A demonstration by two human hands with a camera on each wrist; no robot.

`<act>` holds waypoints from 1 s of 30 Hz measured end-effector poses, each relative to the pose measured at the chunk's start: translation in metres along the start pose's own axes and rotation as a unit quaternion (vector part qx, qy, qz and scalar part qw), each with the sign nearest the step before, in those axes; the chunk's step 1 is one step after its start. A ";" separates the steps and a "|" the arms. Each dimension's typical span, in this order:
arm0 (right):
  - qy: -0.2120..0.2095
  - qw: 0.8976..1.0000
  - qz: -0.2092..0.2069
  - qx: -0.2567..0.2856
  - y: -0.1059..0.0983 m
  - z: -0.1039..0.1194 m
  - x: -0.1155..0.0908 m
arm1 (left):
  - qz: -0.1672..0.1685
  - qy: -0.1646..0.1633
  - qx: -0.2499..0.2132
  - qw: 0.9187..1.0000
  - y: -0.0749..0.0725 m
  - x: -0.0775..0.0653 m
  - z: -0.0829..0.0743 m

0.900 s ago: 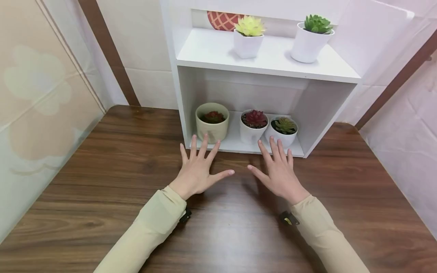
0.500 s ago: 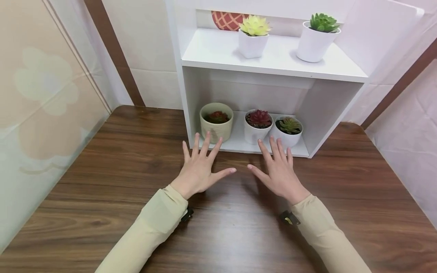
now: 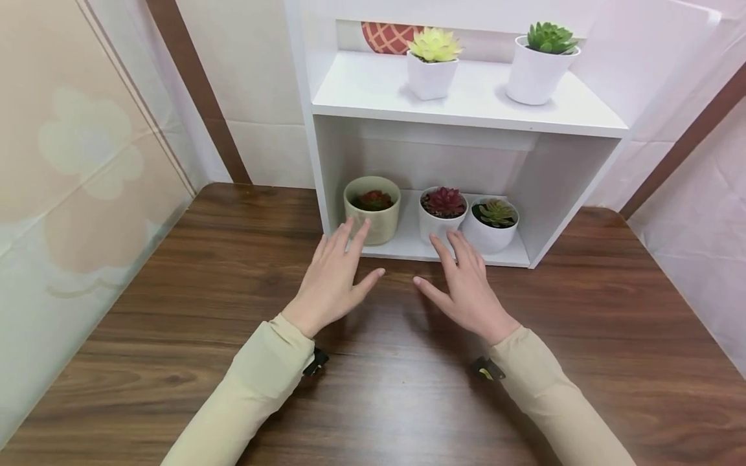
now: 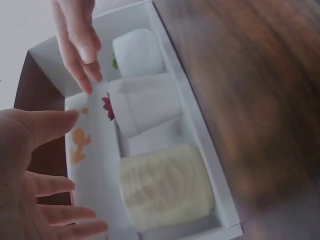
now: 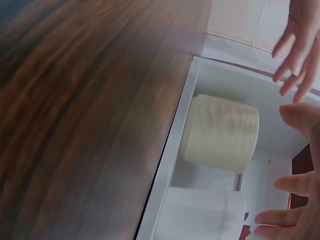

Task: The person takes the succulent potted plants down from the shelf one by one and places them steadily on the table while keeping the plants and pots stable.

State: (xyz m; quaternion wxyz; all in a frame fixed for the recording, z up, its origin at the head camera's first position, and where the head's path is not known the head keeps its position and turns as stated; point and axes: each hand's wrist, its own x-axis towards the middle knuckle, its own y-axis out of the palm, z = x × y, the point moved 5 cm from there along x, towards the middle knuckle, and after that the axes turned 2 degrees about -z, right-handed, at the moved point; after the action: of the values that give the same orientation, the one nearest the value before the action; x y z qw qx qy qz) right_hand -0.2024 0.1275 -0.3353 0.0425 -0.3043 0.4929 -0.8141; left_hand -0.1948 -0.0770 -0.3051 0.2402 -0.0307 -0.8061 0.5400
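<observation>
My left hand hovers over the table in front of the shelf, fingers extended and thumb out, holding nothing. Its fingertips overlap the cream pot with a reddish succulent in the head view. My right hand mirrors it, fingers spread apart from the thumb, with nothing in it. Nearest to its fingertips is a white pot holding a dark red succulent. To the right of that stands a lower white pot with a green succulent. The left wrist view shows the cream pot with a wavy surface.
A white two-level shelf stands at the back of the brown wooden table. Its upper board carries a pot with a yellow succulent and another with a green succulent. Fabric walls surround the table.
Both hands have drawn in slightly, their fingers less widely spread, and the right hand has shifted a little left. The head view has turned slightly. The pots stay in place.
</observation>
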 end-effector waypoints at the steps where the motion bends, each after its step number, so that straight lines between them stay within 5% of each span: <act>1: -0.006 1.000 -0.006 0.004 -0.001 0.002 0.001 | -0.020 0.006 -0.006 1.000 -0.004 0.001 0.000; 5: -0.024 0.999 -0.025 0.020 -0.003 0.008 0.007 | -0.116 0.023 -0.032 0.992 -0.020 0.006 0.002; 9: -0.029 0.998 -0.044 0.030 -0.007 0.011 0.012 | -0.204 0.031 -0.065 0.976 -0.034 0.009 0.004; 19: -0.032 0.995 -0.075 0.051 -0.014 0.018 0.023 | -0.392 0.011 -0.132 0.911 -0.058 0.021 0.018; 25: -0.029 0.995 -0.078 0.056 -0.015 0.021 0.027 | -0.442 -0.019 -0.160 0.882 -0.064 0.033 0.028; 30: -0.023 0.995 -0.076 0.064 -0.015 0.022 0.028 | -0.450 -0.039 -0.181 0.874 -0.063 0.047 0.035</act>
State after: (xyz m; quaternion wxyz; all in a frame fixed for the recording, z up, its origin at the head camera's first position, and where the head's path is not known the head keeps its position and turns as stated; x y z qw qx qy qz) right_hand -0.2101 0.1074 -0.3028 0.0111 -0.3559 0.4145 -0.8375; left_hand -0.2384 -0.1187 -0.2433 0.4163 0.3134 -0.8249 0.2192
